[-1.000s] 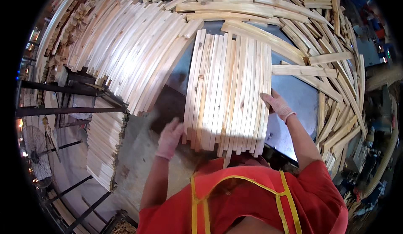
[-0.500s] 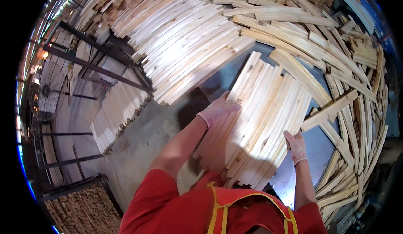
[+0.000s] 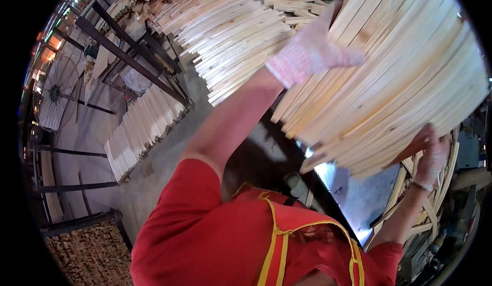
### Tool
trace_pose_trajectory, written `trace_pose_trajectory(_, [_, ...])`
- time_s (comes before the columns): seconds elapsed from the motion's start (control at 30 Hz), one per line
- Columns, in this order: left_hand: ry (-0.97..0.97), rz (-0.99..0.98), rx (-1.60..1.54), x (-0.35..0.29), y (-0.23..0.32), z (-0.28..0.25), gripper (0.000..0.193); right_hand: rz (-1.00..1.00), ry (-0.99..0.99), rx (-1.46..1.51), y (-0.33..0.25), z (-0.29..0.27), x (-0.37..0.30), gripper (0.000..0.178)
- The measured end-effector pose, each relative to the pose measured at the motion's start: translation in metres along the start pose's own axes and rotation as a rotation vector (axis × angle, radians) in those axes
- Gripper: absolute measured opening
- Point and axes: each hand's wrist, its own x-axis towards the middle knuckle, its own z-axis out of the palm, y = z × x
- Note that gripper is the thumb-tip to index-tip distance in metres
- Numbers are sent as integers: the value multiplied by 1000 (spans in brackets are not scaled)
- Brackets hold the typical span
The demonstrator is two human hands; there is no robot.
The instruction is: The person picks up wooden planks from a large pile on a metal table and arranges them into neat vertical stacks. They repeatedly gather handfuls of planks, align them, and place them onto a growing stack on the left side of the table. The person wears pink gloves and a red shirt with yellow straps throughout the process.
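A side-by-side batch of long pale wooden slats (image 3: 394, 81) is raised close in front of me at the right, tilted and covering much of the table. My left hand (image 3: 310, 53), in a white and pink knit glove, clamps the left side of the batch with its thumb laid over the top. My right hand (image 3: 431, 160), gloved likewise, presses on the batch's right near side; its fingers are partly hidden. The slats' near ends are uneven, and one sticks out lower than its neighbours.
A row of slats (image 3: 241, 40) lies at the far centre. Beyond the left side stand a dark metal frame (image 3: 133, 60), a stack of slats (image 3: 143, 127) and a fan (image 3: 56, 91). A metal tabletop (image 3: 348, 188) shows beneath the batch, with loose wood strips (image 3: 433, 209) at right.
Both hands have lifted the batch of slats upward and to the right, nearer to me. It now hides most of the loose strips on the table. My view has shifted slightly.
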Motion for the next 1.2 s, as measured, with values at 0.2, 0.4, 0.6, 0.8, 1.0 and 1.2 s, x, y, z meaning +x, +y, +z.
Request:
trace_pose_trajectory(0.2, [13,193,-34,13,9,-5,80,-62,132,-49,-64,-2,-13,51])
trace_pose_trajectory(0.4, [-67,-406,-327,-51,-188,16,63,129,27,-261,120,50,-81,79])
trace_pose_trajectory(0.6, [-130,-354,218,-97,-133,-7,58,169,-201,-196,110,54,-79,74])
trace_pose_trajectory(0.8, [17,-205,107,-129,-83,30,115,281,-99,-45,100,-24,-110,71])
trace_pose_trajectory(1.0, [199,-136,385,-224,24,-41,118,143,-292,-23,33,36,-110,75])
trace_pose_trajectory(1.2, [454,-225,625,-359,69,-142,117,120,-673,106,-17,169,-167,80])
